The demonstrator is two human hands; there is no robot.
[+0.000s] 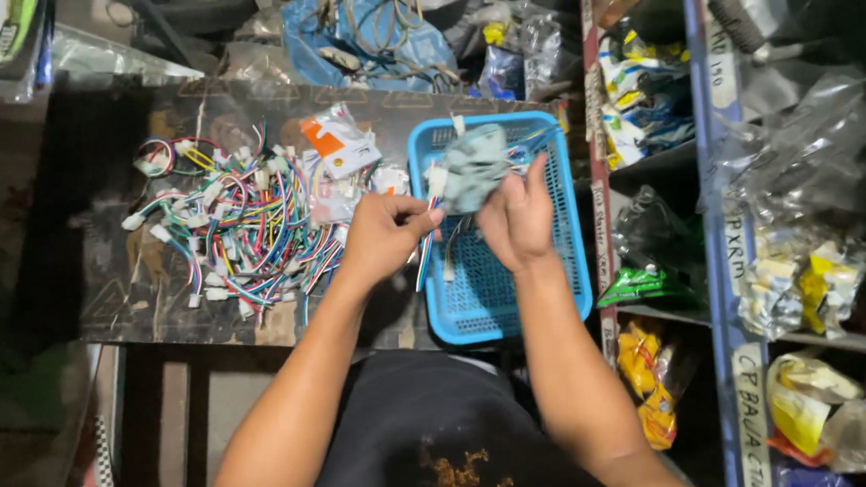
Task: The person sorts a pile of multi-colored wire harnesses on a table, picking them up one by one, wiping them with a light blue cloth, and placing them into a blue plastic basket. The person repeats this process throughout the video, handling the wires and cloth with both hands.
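Both hands work over a blue plastic basket (564,256) that stands at the right end of a dark surface (105,294). The left hand (384,234), just left of the basket's near-left rim, is closed, its fingertips pinching a small wire harness (431,236) whose coloured strands hang down over the basket's mesh floor. The right hand (518,218), above the middle of the basket, is curled shut around a crumpled pale plastic bag (474,166), which it holds up over the basket's far half; white connectors show at the bag's edge. Left of the basket, on the surface, lies a loose heap of wire harnesses (242,230) with white plugs, and an orange-and-white packet (339,144) rests between that heap and the basket. Right of the basket stands a shelf rack (716,206) stuffed with bagged parts.
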